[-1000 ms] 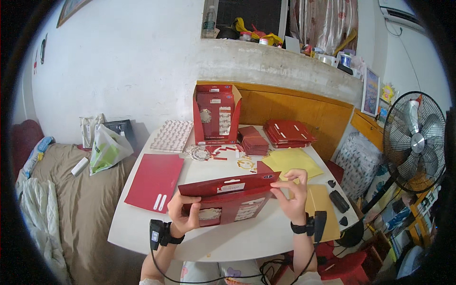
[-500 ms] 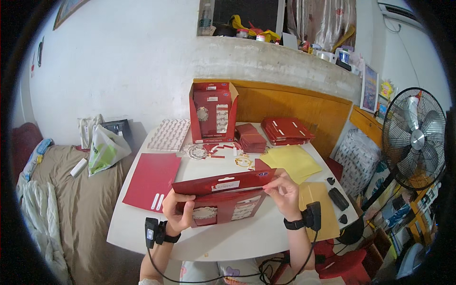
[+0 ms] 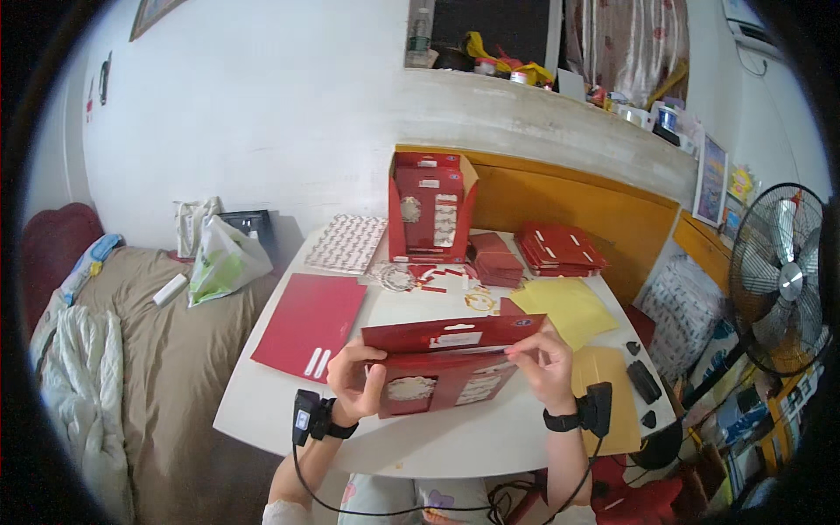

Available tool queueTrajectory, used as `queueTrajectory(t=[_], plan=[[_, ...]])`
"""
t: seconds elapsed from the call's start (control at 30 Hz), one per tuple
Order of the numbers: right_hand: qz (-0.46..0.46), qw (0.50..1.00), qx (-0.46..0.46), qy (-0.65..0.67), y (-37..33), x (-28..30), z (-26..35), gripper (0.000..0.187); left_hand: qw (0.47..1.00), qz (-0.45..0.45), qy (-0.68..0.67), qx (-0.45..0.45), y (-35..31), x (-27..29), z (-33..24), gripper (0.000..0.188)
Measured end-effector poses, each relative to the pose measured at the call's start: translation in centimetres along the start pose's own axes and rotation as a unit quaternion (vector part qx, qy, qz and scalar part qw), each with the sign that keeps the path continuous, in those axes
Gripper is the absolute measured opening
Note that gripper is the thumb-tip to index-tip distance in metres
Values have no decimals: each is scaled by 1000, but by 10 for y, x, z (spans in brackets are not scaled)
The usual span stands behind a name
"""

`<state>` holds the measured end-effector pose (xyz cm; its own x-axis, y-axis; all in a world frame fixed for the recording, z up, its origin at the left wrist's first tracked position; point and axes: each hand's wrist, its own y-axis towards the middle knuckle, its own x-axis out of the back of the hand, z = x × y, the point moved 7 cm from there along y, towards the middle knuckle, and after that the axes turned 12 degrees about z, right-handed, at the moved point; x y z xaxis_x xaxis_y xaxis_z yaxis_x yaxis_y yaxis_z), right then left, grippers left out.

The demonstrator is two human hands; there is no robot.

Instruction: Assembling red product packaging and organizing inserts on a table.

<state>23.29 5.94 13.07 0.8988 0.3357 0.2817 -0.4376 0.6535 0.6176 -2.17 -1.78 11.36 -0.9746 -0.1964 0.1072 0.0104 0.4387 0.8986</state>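
Observation:
Upright above the near part of the table stands a red flat packet (image 3: 448, 385) with two cut-out windows showing cream patterned pieces. Its header flap (image 3: 455, 336) has a hang hole and a white label, and a pale edge shows in the gap below the flap. My left hand (image 3: 354, 385) is closed on the packet's left side, thumb in front. At the right end, just under the flap, my right hand (image 3: 544, 366) pinches the packet's upper edge. Both wrists wear black straps with small cabled devices.
Around the packet on the white table (image 3: 385, 451) lie a red sheet (image 3: 311, 319), patterned sheets (image 3: 347, 243), small red and cream cut-outs (image 3: 446, 278), yellow sheets (image 3: 569, 306) and red stacks (image 3: 560, 248). A red display box (image 3: 433, 210) stands behind. Right of the table is a fan (image 3: 787, 280).
The whole view has shifted, so everything sits farther right in the picture. Both hands keep their hold on the packet, and the gap under its flap shows a little more.

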Motion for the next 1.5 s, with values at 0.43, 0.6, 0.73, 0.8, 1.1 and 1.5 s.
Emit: queueTrajectory(t=[0.43, 0.6, 0.73, 0.8, 1.1, 1.5], plan=[[37, 999, 36, -11, 1, -8, -2, 11, 999, -13, -14, -33, -2, -4, 1, 9], [39, 996, -37, -70, -6, -1, -20, 11, 999, -11, -11, -45, -2, -4, 1, 11], [10, 999, -2, -33, 1, -8, 7, 16, 999, -9, -14, -47, 0, -4, 1, 18], [-2, 992, 60, -112, 9, -10, 28, 18, 998, 0, 4, -59, 1, -4, -2, 21], [-127, 847, 163, -490, -1, -34, 78, 26, 999, -29, 26, -31, -6, -11, 4, 27], [136, 879, 199, -412, 39, -108, 81, 20, 999, -11, 41, -6, -17, -19, 11, 40]])
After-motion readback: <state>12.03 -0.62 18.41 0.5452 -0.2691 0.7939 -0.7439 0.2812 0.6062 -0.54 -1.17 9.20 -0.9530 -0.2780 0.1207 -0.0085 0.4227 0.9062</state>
